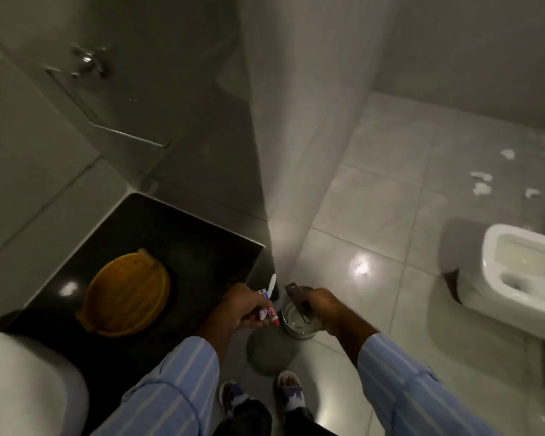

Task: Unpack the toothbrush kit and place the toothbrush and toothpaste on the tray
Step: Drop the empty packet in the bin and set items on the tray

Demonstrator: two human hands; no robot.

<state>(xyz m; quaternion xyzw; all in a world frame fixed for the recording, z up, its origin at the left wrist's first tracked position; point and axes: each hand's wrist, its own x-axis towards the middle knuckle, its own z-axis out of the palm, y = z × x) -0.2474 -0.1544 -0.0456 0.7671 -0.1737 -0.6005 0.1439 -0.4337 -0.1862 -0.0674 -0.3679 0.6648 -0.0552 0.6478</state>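
Note:
My left hand (244, 308) is closed around a white toothbrush (271, 284) and a small white-and-red toothpaste tube (272, 313); both stick out past the fingers. My right hand (323, 305) grips a dark flat kit wrapper (298, 298) directly over a round metal waste bin (299, 322) that stands on the floor. An oval yellow woven tray (126, 294) lies on the black countertop (183, 237), to the left of my left hand. Nothing rests on the tray.
A white basin (22, 382) fills the lower left corner. A wall corner (280, 152) rises just behind the bin. A white toilet (516, 278) stands at the right on the tiled floor, with paper scraps (482, 180) behind it. My feet (261, 394) are below.

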